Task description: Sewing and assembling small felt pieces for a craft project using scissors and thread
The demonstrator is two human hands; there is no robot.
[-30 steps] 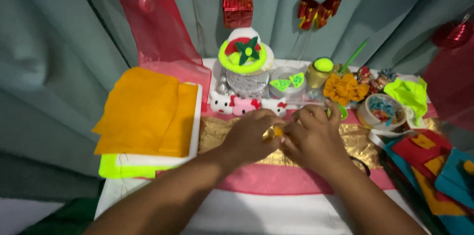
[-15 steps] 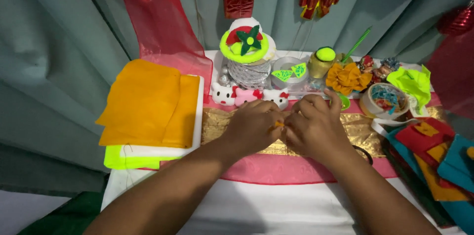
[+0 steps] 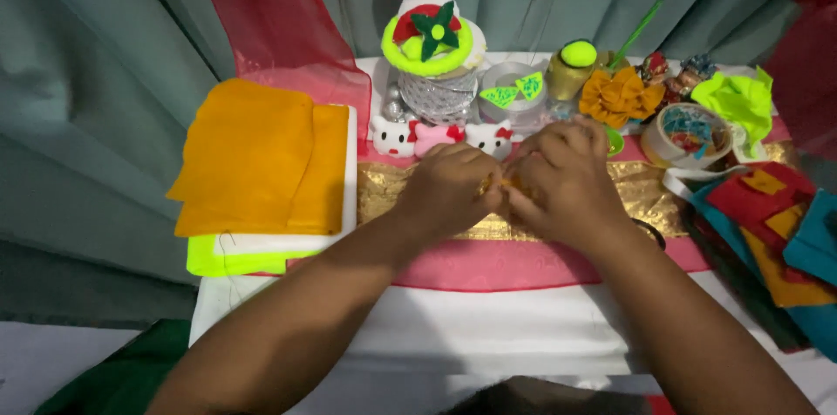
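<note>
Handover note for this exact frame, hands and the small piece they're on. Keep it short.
Left hand: closed, fingertips pinching a small orange-yellow piece.
Right hand: closed on the same piece from the other side; the hands touch.
Location: over the gold strip on the pink cloth.
Nearby: orange felt stack at left, mixed felt scraps at right, orange felt flower behind.
Done: piece is held in both hands.
Left: the piece is mostly hidden, so its shape cannot be told.
</note>
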